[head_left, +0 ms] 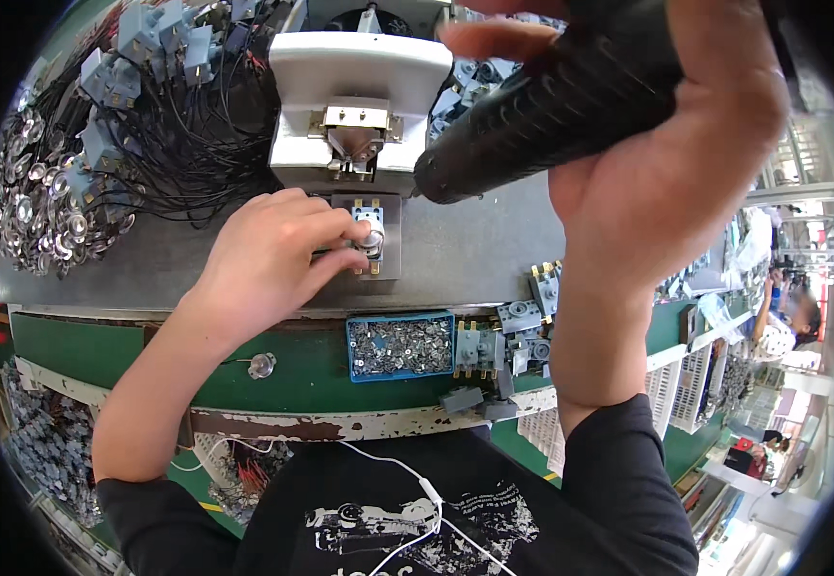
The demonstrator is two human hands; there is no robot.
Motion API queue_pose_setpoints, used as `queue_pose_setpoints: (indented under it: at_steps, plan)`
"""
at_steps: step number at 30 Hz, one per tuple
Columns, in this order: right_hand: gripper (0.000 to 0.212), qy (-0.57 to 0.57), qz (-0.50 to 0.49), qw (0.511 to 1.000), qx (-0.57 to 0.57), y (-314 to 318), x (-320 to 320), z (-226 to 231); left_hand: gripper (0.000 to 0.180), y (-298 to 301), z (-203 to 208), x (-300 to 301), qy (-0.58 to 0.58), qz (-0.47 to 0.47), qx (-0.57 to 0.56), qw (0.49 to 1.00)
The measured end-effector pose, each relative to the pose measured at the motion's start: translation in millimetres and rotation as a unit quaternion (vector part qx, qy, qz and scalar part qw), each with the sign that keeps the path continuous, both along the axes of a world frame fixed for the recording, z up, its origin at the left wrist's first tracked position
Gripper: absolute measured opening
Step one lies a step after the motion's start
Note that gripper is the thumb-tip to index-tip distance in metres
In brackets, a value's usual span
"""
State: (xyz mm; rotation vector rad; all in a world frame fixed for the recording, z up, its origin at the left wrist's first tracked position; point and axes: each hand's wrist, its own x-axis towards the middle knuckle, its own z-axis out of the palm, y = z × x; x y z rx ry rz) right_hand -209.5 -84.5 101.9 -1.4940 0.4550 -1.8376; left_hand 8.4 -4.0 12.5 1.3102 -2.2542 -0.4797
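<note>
My left hand [273, 240] reaches in from the left, thumb and index finger closed about a small grey block [369, 213] with brass-coloured terminals and a round silvery metal piece on it. This block lies on a flat metal plate [391, 259] in front of a white bench machine [364, 72]. In my right hand [666, 182] is a black electric screwdriver [542, 120], gripped around its body. Its front end points left and down, close to the plate's right edge and apart from the block. The fingers of my right hand are partly hidden behind the tool.
A blue tray [350, 357] of small metal parts sits at the bench's near edge, with several grey blocks [479, 348] to its right. On the left are piles of black cables [196, 144] and round metal pieces [47, 206]. Other people are in the background at right.
</note>
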Motion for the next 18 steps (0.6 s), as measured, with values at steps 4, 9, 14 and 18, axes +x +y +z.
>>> queue_pose_setpoints:
  at_steps: [4, 9, 14, 18]
  plan:
    - [0.031, -0.005, 0.024, 1.0, 0.018, -12, 25, 4, 0.02, 0, -8, -1, 0.036, 0.002, 0.029, 0.999]
    - [0.031, -0.011, 0.061, 0.997, 0.037, -12, 64, 4, 0.019, 1, -12, -1, 0.042, 0.016, 0.044, 0.998]
    - [0.053, -0.074, 0.094, 0.952, -0.28, -46, 99, 5, 0.019, 1, -10, 1, 0.026, 0.003, 0.038, 0.999]
    - [0.065, -0.052, 0.045, 0.996, 0.065, 18, 115, 6, 0.02, 6, -11, 5, 0.039, 0.014, 0.042, 0.998]
